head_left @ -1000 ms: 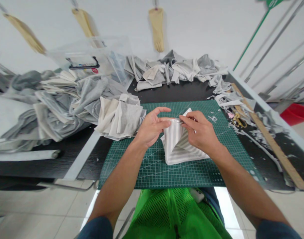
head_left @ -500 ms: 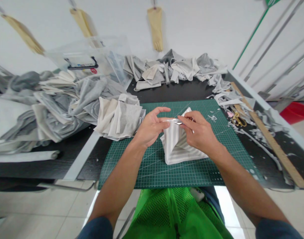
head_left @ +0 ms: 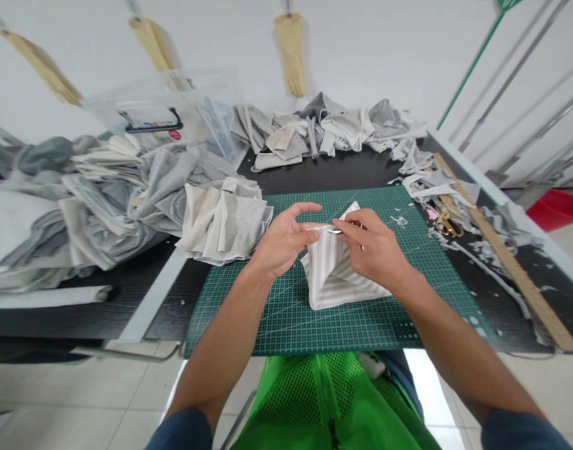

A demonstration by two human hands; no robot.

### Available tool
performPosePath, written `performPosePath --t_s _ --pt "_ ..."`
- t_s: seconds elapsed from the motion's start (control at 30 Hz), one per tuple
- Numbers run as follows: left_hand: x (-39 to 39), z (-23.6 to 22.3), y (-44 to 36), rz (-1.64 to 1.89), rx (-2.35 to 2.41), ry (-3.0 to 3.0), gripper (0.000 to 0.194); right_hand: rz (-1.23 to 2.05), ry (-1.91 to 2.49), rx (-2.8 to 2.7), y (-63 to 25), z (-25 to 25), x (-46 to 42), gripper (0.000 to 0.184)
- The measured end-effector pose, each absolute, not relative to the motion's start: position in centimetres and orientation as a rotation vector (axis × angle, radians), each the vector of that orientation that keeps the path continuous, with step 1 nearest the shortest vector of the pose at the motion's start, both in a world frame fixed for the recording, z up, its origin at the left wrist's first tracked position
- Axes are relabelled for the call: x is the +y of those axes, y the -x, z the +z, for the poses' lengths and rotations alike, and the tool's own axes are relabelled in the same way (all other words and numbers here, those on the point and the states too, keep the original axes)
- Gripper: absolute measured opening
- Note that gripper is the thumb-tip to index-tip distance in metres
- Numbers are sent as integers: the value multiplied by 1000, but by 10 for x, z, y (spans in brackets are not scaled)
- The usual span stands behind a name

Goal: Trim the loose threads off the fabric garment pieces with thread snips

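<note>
A piece of grey-and-white striped cloth (head_left: pixel 319 275) stands partly raised and folded, its lower part resting on the green cutting mat (head_left: pixel 286 337). My left hand (head_left: pixel 286 240) pinches the cloth's upper edge between thumb and index finger, while the other fingers are loosely curled. Close beside it, my right hand (head_left: pixel 371 244) is closed around a small silver metal tool (head_left: pixel 332 229). The tool's tip lies against the cloth edge by my left fingertips; most of it is hidden in my right fingers, so its kind is unclear.
Stacked grey and beige cloth (head_left: pixel 225 219) lies left, before a clear plastic box (head_left: pixel 164 125). More cloth scraps (head_left: pixel 314 128) line the back. At right are gold-handled scissors (head_left: pixel 448 225), a wooden ruler (head_left: pixel 512 265) and loose trimmings. Yellow gloves (head_left: pixel 290 53) hang on the wall.
Both hands stay almost still at the cloth edge, and the silver tool has barely tilted. The whole view has shifted very slightly.
</note>
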State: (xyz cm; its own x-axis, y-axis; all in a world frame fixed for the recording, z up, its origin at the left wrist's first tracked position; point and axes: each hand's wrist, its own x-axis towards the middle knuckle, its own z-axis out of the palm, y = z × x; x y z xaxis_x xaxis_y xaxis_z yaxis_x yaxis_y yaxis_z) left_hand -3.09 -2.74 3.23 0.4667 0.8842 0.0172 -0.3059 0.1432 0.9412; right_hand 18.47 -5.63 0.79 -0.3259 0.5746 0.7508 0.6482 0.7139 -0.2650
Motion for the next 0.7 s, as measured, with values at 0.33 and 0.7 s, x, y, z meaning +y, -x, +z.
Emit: performPosePath --t_s 0.33,0.7 --pt "-27 32 32 928 631 -1109 64 -113 923 -2030 -185 10 -57 37" --pt "-25 29 33 904 609 -1104 69 148 1001 -1868 -183 17 -58 28"
